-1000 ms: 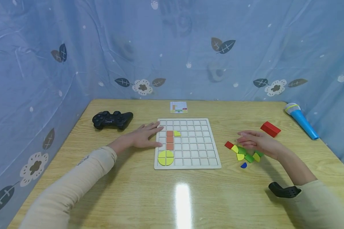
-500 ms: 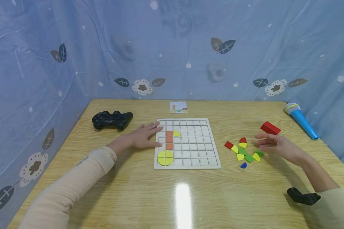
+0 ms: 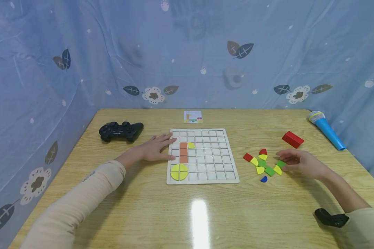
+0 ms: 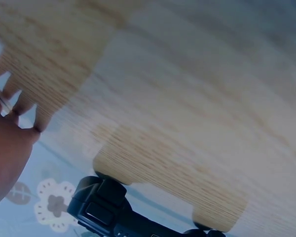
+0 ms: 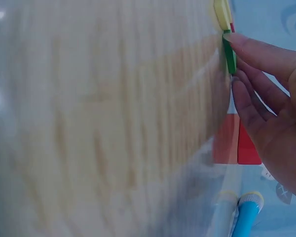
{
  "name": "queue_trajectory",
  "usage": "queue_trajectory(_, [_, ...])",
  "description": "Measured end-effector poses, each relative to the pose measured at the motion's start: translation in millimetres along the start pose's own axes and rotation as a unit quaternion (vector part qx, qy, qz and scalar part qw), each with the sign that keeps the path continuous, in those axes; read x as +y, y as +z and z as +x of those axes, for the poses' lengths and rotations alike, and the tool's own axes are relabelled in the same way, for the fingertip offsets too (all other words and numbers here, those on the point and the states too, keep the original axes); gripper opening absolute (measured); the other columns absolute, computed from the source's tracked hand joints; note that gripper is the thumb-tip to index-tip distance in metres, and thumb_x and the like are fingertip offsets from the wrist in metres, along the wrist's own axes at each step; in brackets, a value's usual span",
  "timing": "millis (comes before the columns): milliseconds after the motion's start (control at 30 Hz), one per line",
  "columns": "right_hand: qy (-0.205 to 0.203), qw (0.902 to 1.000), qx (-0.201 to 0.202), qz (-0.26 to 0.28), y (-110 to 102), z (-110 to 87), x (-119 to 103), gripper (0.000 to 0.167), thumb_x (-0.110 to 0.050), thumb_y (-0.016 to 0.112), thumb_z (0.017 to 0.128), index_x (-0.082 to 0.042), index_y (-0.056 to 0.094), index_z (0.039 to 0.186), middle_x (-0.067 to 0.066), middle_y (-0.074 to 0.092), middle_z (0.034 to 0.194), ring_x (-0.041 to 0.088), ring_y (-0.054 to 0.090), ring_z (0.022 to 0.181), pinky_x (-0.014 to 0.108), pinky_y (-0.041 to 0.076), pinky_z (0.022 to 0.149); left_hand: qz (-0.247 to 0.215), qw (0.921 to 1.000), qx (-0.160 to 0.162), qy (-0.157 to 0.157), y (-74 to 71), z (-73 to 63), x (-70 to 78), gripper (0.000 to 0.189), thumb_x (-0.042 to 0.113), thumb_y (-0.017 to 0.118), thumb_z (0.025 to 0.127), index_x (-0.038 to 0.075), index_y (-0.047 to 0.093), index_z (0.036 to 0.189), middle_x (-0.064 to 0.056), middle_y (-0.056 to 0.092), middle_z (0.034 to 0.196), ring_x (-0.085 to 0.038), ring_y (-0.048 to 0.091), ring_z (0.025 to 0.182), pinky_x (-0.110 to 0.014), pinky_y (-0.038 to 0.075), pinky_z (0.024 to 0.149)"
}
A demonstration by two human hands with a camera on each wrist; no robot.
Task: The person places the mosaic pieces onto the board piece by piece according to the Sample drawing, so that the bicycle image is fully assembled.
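Note:
My left hand [image 3: 154, 148] lies flat with fingers spread on the left edge of a white grid board [image 3: 210, 181]. Set in the board are three orange square tiles [image 3: 183, 152], a yellow circle of quarter pieces [image 3: 179, 172] and one yellow quarter piece [image 3: 191, 145]. Right of the board, my right hand [image 3: 302, 164] has its thumb and fingertips at a green tile [image 3: 281, 164], thumb on it in the right wrist view. Beside that tile lie other green tiles [image 3: 269, 171], yellow quarter pieces [image 3: 277, 169], red pieces [image 3: 248, 157] and a blue half-round piece [image 3: 264, 179].
Behind the board lies a small pattern card [image 3: 193, 117]. A black game controller [image 3: 121, 131] is at the back left. A red block [image 3: 293, 139] and a blue toy microphone [image 3: 327, 130] lie at the right. A blue curtain [image 3: 187, 55] hangs behind the table.
My right hand has drawn back to the right across the loose pieces, uncovering them, then lowered its fingers to the green tile. The left hand stays on the board.

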State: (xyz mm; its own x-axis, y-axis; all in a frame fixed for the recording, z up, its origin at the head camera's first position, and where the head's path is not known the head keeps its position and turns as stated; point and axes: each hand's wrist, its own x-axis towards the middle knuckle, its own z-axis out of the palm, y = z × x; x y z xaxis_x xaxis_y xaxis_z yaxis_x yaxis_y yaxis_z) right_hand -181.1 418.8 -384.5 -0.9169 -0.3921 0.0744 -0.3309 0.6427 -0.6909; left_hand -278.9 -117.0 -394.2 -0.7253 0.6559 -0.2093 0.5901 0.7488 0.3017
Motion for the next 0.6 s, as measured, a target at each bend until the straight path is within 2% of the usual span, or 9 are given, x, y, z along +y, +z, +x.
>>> queue_trajectory(367, [0.023, 0.9986, 0.01, -0.046, -3.2, 0.9, 0.5, 0.044, -0.005, 0.076, 0.08, 0.008, 0.059, 0.118, 0.01, 0.059, 0.098, 0.007, 0.052, 0.078, 0.019, 0.048, 0.064, -0.002, 1.0, -0.002, -0.001, -0.7, -0.8, 0.7, 0.086, 0.069, 0.044, 0.089, 0.025, 0.011, 0.155, -0.003, -0.003, 0.159, -0.027, -0.001, 0.144, -0.051, -0.001, 0.112])
queue_trajectory(533, [0.074, 0.9929, 0.023, -0.09, -6.0, 2.0, 1.6, 0.036, -0.013, 0.074, 0.084, 0.003, 0.064, 0.115, 0.012, 0.063, 0.101, 0.004, 0.054, 0.08, 0.021, 0.05, 0.064, -0.004, 1.0, -0.005, -0.001, -1.1, -0.5, 1.4, 0.086, 0.068, 0.045, 0.089, 0.024, 0.011, 0.155, -0.004, -0.002, 0.159, -0.028, -0.001, 0.144, -0.052, -0.001, 0.112])
queue_trajectory(600, [0.101, 0.9907, 0.024, -0.088, -7.4, 3.1, -0.3, 0.037, -0.017, 0.072, 0.087, 0.003, 0.064, 0.117, 0.013, 0.063, 0.102, 0.005, 0.055, 0.081, 0.023, 0.05, 0.064, -0.001, 1.0, -0.007, -0.003, -0.8, 0.1, 0.7, 0.087, 0.069, 0.044, 0.088, 0.025, 0.01, 0.155, -0.003, -0.003, 0.159, -0.027, -0.002, 0.144, -0.052, -0.001, 0.112])
